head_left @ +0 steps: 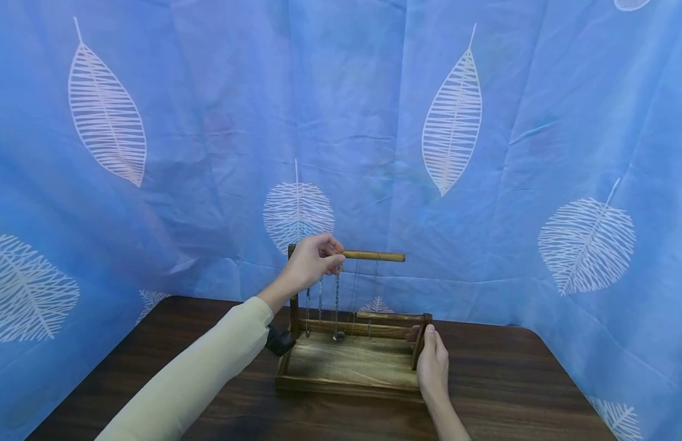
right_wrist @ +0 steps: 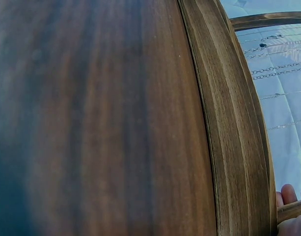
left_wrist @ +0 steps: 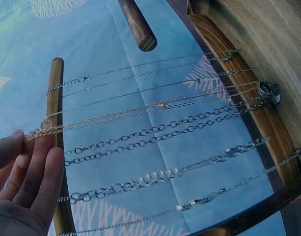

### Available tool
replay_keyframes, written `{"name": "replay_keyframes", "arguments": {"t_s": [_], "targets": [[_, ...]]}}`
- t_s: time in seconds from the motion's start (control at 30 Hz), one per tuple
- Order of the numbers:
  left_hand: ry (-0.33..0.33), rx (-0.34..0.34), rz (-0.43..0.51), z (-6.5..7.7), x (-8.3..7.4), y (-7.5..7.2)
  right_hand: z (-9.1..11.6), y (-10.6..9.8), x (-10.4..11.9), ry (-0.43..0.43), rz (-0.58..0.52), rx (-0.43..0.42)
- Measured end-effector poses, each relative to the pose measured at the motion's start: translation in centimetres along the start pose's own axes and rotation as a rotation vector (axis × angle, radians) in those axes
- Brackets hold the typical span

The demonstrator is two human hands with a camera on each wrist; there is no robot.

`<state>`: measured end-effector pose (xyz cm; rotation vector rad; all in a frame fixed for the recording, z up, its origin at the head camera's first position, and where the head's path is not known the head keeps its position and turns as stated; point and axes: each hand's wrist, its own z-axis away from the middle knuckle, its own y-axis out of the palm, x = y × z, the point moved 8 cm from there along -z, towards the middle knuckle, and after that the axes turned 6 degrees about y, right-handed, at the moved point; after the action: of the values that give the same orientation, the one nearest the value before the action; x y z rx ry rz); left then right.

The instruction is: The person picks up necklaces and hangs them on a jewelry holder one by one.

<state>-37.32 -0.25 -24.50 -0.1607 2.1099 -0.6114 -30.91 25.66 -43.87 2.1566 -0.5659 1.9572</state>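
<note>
A wooden jewelry stand (head_left: 346, 384) has a tall post and an upper bar (head_left: 374, 256), from which several chain necklaces (left_wrist: 135, 139) hang. At that bar, my left hand (head_left: 313, 260) pinches a fine chain necklace (left_wrist: 103, 119) between thumb and fingertips; the left wrist view shows its strands running taut from the fingers (left_wrist: 54, 164). Its lower end lies close to a round silver-coloured piece (left_wrist: 269, 92). My right hand (head_left: 433, 364) grips the short right-hand post (head_left: 421, 349) of the stand. Only a few right fingers (right_wrist: 289, 193) show in the right wrist view.
The stand rests on a dark wood-grain table (head_left: 495, 380). A lower, shorter bar (head_left: 393, 316) reaches left from the right post. Behind hangs a blue curtain (head_left: 368, 122) with white leaf prints. A black device (head_left: 279, 340) sits at the left wrist.
</note>
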Motion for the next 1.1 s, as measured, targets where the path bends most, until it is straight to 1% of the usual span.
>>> {"name": "replay_keyframes", "arguments": {"t_s": [0.07,0.4,0.57,0.7,0.83,0.97,1.1], "targets": [[0.001,0.003,-0.003,-0.2,-0.1,0.2,0.0,0.0,-0.1,0.003,0.004,-0.004],[-0.016,0.015,0.088,-1.3,-0.6,1.6,0.2,-0.1,-0.1,0.001,0.008,0.001],[-0.025,0.045,0.168,-2.0,-0.9,2.7,0.2,-0.2,0.0,0.004,0.006,-0.002],[-0.009,0.071,0.202,-2.4,-1.1,3.5,0.1,-0.2,-0.1,0.009,0.009,-0.010],[-0.021,0.100,0.237,-2.9,-1.1,4.3,0.0,-0.2,-0.2,0.005,0.001,-0.016],[-0.018,0.155,0.226,-3.3,-1.5,5.4,0.0,-0.3,-0.2,0.001,-0.009,-0.021],[0.021,0.248,0.142,-3.5,-2.4,6.6,0.0,-0.3,-0.3,0.002,0.000,-0.023]]}}
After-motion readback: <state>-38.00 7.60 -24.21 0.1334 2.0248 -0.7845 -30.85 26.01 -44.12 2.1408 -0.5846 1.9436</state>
